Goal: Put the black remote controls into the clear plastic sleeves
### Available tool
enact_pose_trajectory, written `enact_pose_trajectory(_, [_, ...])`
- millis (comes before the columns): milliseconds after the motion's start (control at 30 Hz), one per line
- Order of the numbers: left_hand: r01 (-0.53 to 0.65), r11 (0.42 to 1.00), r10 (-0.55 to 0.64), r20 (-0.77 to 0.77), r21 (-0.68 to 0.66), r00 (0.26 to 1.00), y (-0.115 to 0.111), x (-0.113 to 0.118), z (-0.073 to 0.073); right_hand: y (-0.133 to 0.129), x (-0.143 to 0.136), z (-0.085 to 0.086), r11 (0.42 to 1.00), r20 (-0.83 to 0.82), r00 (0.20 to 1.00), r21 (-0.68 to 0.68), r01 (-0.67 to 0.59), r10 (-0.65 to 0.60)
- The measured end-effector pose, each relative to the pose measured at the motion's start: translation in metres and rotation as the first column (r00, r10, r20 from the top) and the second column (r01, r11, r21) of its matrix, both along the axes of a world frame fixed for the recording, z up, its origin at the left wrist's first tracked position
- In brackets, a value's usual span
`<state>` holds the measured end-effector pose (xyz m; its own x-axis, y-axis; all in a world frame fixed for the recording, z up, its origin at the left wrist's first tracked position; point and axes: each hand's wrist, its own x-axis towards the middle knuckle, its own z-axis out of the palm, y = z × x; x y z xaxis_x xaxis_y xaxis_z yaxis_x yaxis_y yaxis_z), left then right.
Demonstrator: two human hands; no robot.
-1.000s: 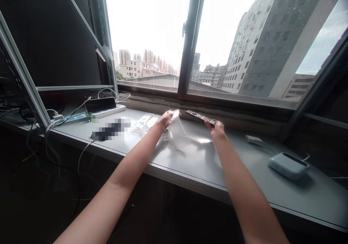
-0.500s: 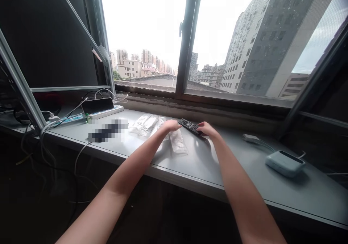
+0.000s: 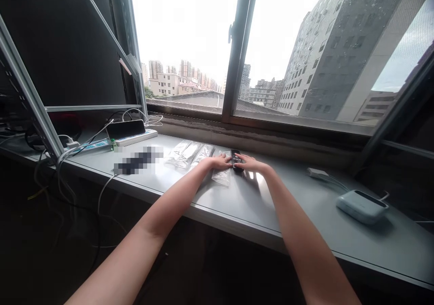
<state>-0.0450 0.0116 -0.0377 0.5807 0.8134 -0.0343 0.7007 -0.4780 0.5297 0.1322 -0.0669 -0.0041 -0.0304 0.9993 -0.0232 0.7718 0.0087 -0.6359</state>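
Observation:
A black remote control (image 3: pixel 236 159) lies on the grey tabletop between my hands, its long side pointing toward the window. My left hand (image 3: pixel 220 162) is spread flat at the remote's left edge, over a clear plastic bag (image 3: pixel 221 177). From the right, my right hand (image 3: pixel 252 164) reaches with stretched fingers onto the remote's buttons and right side. Left of my left hand are several more clear plastic bags (image 3: pixel 185 154) with silvery-white contents, side by side. My forearms cross the table's front edge.
A pixelated dark object (image 3: pixel 138 161) lies at the left. Behind it, a phone (image 3: pixel 125 128) leans on a white power strip (image 3: pixel 137 137), near a small green bottle (image 3: pixel 113 145). At the right are a light blue device (image 3: pixel 362 205) and a white charger (image 3: pixel 317 173). Metal shelf posts (image 3: pixel 34 88) stand left.
The remote has turned from slanted to pointing straight away and lies flat. My right hand has loosened from its end and moved left over it. My left hand has shifted right and flattened beside it.

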Motion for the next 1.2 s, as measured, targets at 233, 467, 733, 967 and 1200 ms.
enact_pose_trajectory(233, [-0.056, 0.997, 0.048, 0.136, 0.052, 0.989, -0.001, -0.001, -0.004, -0.008, 0.003, 0.004, 0.992, -0.065, 0.992, -0.069, -0.109, 0.105])
enact_pose_trajectory(467, [-0.028, 0.989, 0.039, -0.073, 0.146, 0.997, 0.0, -0.004, -0.006, -0.008, -0.001, 0.005, 0.99, -0.049, 0.991, -0.066, -0.128, 0.125])
enact_pose_trajectory(733, [-0.194, 0.971, 0.145, 0.297, 0.14, 0.944, 0.003, 0.002, -0.01, -0.006, -0.004, 0.006, 0.989, -0.03, 0.99, -0.046, -0.137, 0.136])
enact_pose_trajectory(967, [-0.16, 0.966, 0.121, 0.192, 0.205, 0.974, -0.007, -0.002, 0.002, -0.007, -0.008, 0.005, 0.994, -0.071, 0.992, -0.022, -0.105, 0.103])
enact_pose_trajectory(1200, [-0.587, 0.794, 0.427, 0.543, 0.157, 0.723, -0.007, -0.016, 0.021, -0.004, -0.008, 0.005, 0.989, 0.072, 0.987, -0.043, -0.142, 0.144])
